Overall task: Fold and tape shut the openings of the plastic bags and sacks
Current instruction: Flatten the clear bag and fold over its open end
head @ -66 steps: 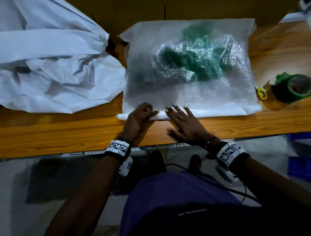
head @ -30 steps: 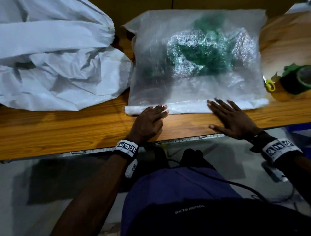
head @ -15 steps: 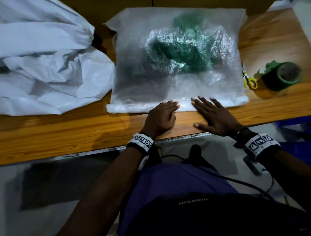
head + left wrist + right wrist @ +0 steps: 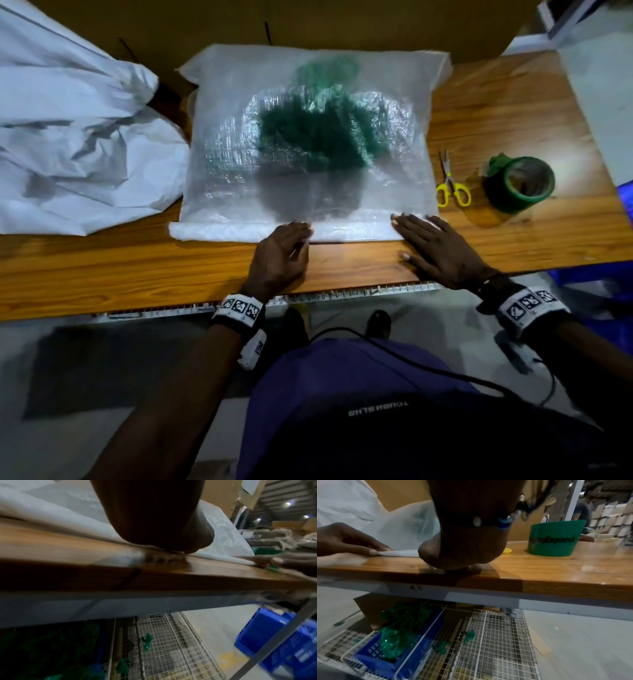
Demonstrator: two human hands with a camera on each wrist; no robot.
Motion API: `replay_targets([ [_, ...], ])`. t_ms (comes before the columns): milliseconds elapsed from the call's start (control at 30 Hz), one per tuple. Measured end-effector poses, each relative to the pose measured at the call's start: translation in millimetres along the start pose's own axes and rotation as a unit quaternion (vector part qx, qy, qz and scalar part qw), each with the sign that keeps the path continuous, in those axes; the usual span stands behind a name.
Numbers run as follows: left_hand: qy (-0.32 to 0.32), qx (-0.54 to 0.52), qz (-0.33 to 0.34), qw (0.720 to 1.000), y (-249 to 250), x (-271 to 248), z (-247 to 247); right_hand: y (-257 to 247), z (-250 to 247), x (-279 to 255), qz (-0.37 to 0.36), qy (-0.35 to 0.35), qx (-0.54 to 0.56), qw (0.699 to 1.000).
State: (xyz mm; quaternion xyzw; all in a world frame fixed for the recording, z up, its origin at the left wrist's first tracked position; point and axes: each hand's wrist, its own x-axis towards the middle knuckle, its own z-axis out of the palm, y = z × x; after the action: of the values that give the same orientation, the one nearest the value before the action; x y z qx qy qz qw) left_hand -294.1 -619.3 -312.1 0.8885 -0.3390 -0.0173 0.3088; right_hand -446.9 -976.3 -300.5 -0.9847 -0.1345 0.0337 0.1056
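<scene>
A translucent woven plastic bag (image 4: 308, 137) with a dark green bundle inside lies flat on the wooden table (image 4: 102, 267). Its near edge is a folded strip (image 4: 349, 233). My left hand (image 4: 284, 253) lies flat, fingertips on the middle of that fold. Flat too, my right hand (image 4: 435, 243) presses the fold's right end with spread fingers. In the right wrist view the left hand's fingertips (image 4: 373, 551) touch the folded strip (image 4: 399, 553). A green tape roll (image 4: 520, 183) and yellow-handled scissors (image 4: 452, 186) lie right of the bag.
A large crumpled white sack (image 4: 75, 130) covers the table's left part. Cardboard stands behind the bag. Below the table a wire shelf (image 4: 488, 649) holds a blue crate (image 4: 399, 649) of green bundles. A blue bin (image 4: 274, 635) stands on the floor at right.
My right hand has slid rightward along the folded edge from beside the left hand to the fold's right end. The left hand stays pressing near the middle.
</scene>
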Motion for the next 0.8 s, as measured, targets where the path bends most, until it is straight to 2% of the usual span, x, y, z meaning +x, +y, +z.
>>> replay_targets([
  [100,-0.001,0.046,-0.047,0.998,20.7,1.3,7.6,14.1,3.3,2.5,-0.016,0.006,0.000,1.000],
  [200,0.012,0.099,-0.053,0.994,39.8,11.7,13.5,20.3,5.8,8.0,-0.009,0.042,0.004,0.999],
  [300,0.015,0.175,-0.068,0.982,46.0,28.6,16.8,9.4,7.6,20.4,0.021,0.111,0.021,0.993],
  [400,-0.011,0.233,-0.102,0.967,38.2,30.3,19.6,1.4,14.1,29.3,0.064,0.153,0.068,0.984],
  [533,-0.055,0.200,-0.123,0.970,28.3,24.3,27.2,5.8,18.6,32.4,0.083,0.178,0.145,0.970],
  [800,-0.097,0.171,-0.129,0.972,25.4,29.1,22.7,6.7,20.6,34.6,0.085,0.160,0.145,0.973],
])
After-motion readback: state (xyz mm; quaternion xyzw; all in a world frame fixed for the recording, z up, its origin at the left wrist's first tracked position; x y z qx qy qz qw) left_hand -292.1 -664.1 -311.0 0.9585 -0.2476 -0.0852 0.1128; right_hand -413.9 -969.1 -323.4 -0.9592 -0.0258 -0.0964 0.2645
